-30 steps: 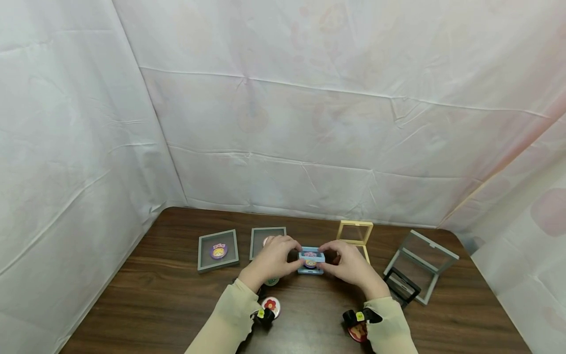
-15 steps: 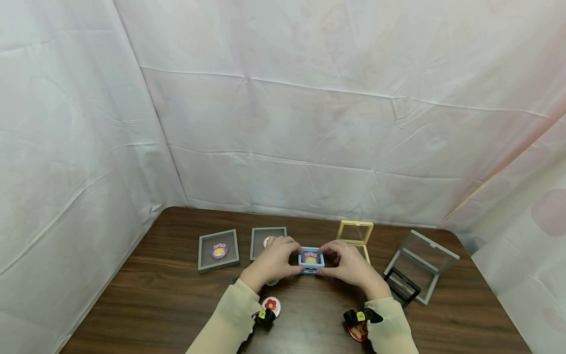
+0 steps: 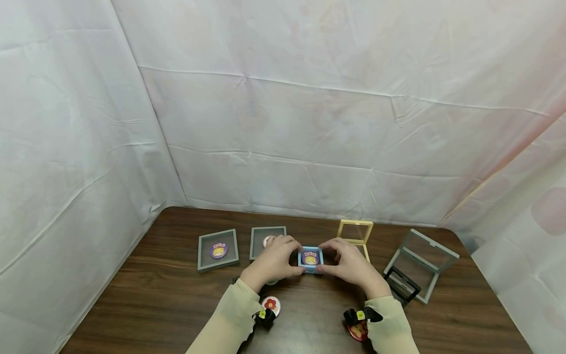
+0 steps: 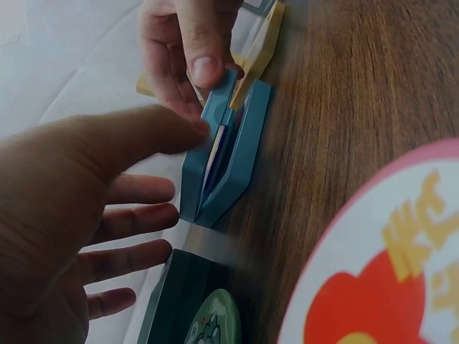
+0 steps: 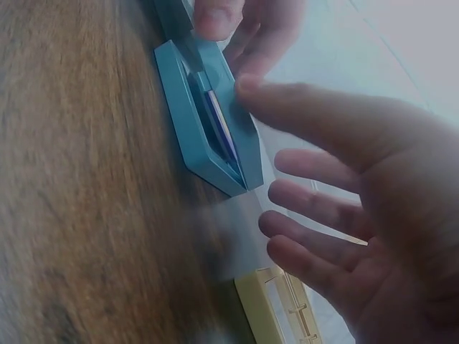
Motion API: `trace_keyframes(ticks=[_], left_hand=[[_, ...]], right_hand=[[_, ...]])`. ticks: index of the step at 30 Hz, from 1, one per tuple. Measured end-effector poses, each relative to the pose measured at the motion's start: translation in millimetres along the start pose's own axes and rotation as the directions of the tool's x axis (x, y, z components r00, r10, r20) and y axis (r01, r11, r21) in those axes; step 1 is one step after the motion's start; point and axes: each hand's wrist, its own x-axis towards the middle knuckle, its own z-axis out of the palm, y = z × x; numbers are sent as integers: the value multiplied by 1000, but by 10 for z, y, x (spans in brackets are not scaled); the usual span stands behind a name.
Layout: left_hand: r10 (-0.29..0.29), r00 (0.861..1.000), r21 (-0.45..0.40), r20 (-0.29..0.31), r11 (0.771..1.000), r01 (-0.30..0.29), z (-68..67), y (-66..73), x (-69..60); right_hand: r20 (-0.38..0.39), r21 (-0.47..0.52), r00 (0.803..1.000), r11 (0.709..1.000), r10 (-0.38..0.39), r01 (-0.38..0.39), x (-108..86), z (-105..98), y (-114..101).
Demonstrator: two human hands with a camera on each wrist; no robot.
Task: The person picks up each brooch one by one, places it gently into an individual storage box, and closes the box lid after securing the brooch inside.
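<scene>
A small light-blue display frame (image 3: 310,271) stands on the table between my hands, a round purple badge (image 3: 311,258) with a yellow animal face behind its clear lid. In both wrist views its hinged lid (image 4: 204,136) stands slightly ajar from the base (image 5: 188,129), with the badge edge-on in the gap. My left hand (image 3: 275,258) holds the lid's left side between thumb and forefinger. On the right side my right hand (image 3: 349,261) holds it in the same way. The other fingers of each hand stretch out free of the frame.
Two grey frames (image 3: 202,263) with badges lie at the left. Behind my right hand stands an open yellow frame (image 3: 356,241); farther right are an open grey frame (image 3: 431,287) and a black one (image 3: 409,287). A red-flower badge (image 3: 271,305) and a red badge (image 3: 358,332) lie near my wrists.
The blue frame's lid has swung down toward its base, from raised to nearly closed, with both hands on it. The other frames and badges have stayed in place.
</scene>
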Motion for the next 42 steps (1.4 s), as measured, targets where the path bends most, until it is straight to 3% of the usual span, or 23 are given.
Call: trace_keyframes(ticks=[11,18,28,42], left_hand=[[-3,1000,19,-5,1000,3,8,-5,-15],[8,1000,33,4,999,-8,31,-22,-23],[-29,997,35,65,999,27,69,-51,-12],[-43,997,17,70,999,42,96,-58,6]], right_hand=[[-23,-116,1000,993,-14,11,-23,26,11],[-17,-129,1000,992,-13,11,-36,42,16],[12,-137,1000,990,-18,19,-39,42,13],[30,-129,1000,992,-2,6,-44,43,51]])
